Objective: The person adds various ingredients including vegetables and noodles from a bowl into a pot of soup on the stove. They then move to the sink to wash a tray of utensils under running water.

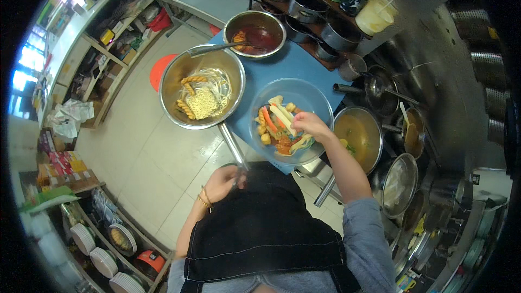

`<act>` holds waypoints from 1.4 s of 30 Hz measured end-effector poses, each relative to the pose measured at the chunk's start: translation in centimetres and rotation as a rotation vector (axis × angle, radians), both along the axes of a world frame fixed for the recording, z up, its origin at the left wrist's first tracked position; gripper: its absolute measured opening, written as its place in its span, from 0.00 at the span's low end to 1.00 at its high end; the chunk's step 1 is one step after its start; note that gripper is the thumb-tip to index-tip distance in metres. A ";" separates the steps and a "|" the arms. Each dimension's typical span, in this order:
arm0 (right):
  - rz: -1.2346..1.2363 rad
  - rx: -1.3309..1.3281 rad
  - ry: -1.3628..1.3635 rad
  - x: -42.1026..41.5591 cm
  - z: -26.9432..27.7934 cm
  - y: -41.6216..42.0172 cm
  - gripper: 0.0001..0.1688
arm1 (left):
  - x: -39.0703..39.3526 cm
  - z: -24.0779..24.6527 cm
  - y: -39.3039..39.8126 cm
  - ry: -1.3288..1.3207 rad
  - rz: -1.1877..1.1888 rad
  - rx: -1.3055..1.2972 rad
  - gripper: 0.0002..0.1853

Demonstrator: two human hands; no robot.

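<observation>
My left hand (228,182) grips the metal handle (233,146) of a steel saucepan (165,101). Inside the pan lie a block of dry instant noodles (203,103), pale thin strands (222,83) and several twisted fried dough pieces (186,109). Over a clear plastic bowl (321,93), my right hand (311,125) has its fingertips pinched at the end of a pale yellow stick (283,120). Around that stick the bowl holds orange-red sticks (268,118), round balls (265,138), twisted dough and a reddish lump (284,145).
A steel bowl of dark red sauce (264,34) with a utensil (217,48) across it stands on the blue surface (260,69). Right of the clear bowl is a pot of yellowish broth (358,130). Several metal containers (307,6) crowd a rack; pans fill the stove (380,89).
</observation>
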State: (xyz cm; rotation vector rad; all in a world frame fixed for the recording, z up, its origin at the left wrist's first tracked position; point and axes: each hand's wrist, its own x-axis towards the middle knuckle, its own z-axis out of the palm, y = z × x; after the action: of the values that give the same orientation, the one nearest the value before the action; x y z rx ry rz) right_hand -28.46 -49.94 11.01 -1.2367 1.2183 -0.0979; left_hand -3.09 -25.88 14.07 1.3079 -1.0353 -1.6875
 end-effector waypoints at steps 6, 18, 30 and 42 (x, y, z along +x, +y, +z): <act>-0.080 -0.255 -0.153 -10.7 -1.8 3.6 0.12 | -7.6 0.5 -9.3 -0.212 -0.532 0.184 0.21; -0.162 -0.492 0.295 -26.0 -5.8 10.5 0.15 | -24.6 -4.2 -14.2 -0.214 -0.843 0.543 0.19; -0.067 -0.909 0.484 -27.4 -6.0 8.5 0.11 | -26.0 -5.2 -10.1 -0.244 -0.668 0.369 0.15; 0.427 -1.136 0.559 -3.6 -5.7 2.5 0.13 | -13.9 -2.2 1.3 -0.038 -0.002 0.286 0.21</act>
State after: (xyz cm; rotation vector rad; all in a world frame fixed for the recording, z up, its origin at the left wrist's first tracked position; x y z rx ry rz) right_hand -32.09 -47.47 5.34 -2.6267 1.3597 -0.1406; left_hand -16.99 -24.56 11.84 1.5244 -0.8373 -1.8695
